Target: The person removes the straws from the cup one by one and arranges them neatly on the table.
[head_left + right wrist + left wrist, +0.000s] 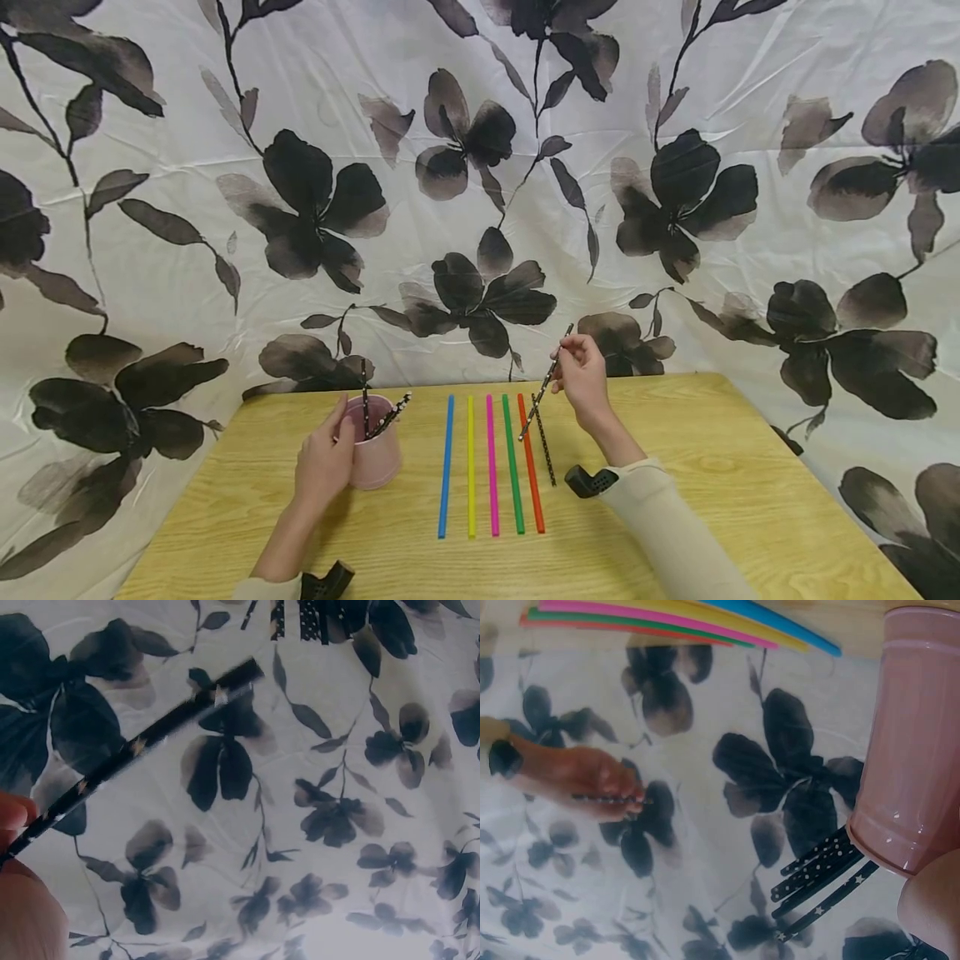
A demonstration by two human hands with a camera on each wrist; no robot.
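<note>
black straw [543, 390] aloft over the worktop [390, 542], towards the far edge, pinched in the fingers of the right hand [587, 377]! left hand [324, 458], fingers gripping the pink cup [377, 462] towards the far left corner, dark straws [810, 871] poking out, coloured straws [492, 465] lined up mid-worktop.

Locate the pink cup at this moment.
In the head view, the pink cup is at the left of the table, gripped by the left hand, with the blue straw to its right.
</note>
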